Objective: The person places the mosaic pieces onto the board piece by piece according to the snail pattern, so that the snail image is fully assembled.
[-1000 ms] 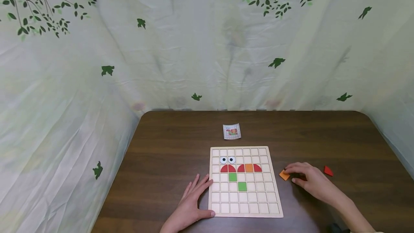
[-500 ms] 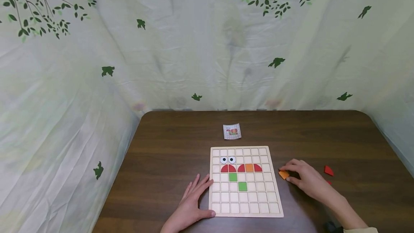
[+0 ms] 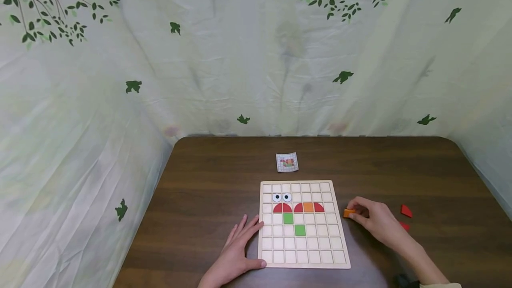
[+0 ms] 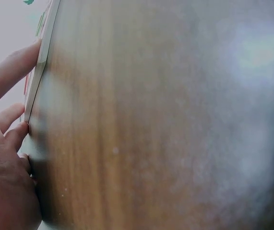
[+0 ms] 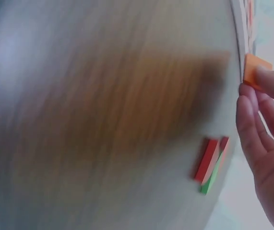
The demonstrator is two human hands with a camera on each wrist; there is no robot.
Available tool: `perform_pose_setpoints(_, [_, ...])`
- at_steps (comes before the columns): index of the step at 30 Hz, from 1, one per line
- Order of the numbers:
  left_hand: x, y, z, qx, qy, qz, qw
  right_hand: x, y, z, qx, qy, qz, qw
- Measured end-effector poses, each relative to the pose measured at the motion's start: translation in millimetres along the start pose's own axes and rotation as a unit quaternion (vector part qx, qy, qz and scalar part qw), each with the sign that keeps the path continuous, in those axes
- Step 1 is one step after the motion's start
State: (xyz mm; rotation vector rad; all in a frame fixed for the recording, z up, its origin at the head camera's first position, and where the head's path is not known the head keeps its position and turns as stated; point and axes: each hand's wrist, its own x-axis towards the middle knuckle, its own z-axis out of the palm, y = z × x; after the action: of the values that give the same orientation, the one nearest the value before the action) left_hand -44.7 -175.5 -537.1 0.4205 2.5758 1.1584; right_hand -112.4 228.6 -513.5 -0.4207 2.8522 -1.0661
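While the left hand (image 3: 235, 254) rests spread, touching the gridded board (image 3: 302, 257) at its left edge, the right hand's (image 3: 378, 222) grip is narrowed to an orange block's (image 3: 348, 213) width, pinching it just beside the board's right edge. Red pieces (image 3: 406, 210) lie near that hand on the bench (image 3: 208, 199).

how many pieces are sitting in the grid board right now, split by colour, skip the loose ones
Red quarter-circles: 4
Green squares: 2
Orange square: 1
Black-and-white eye pieces: 2
Total on the grid board: 9
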Motion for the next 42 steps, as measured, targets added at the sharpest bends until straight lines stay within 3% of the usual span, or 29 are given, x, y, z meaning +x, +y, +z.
perform_pose_setpoints(10, [0.6, 1.4, -0.6, 0.001, 0.001, -0.002, 1.0, 6.8, -26, 20, 0.071, 0.009, -0.062, 0.9955])
perform_pose_setpoints(17, [0.6, 1.4, 0.3, 0.002, 0.002, -0.002, 1.0, 16.5, -43, 34, 0.086, -0.008, -0.047, 0.9952])
perform_pose_setpoints(27, [0.8, 1.6, -0.4, -0.006, -0.005, -0.01, 0.9999, 25.5, -58, 56, 0.081, -0.036, -0.04, 0.9952])
perform_pose_setpoints(42, [1.0, 0.9, 0.0, -0.008, -0.002, -0.007, 0.9999, 29.0, -63, 60, 0.037, -0.03, -0.067, 0.9966])
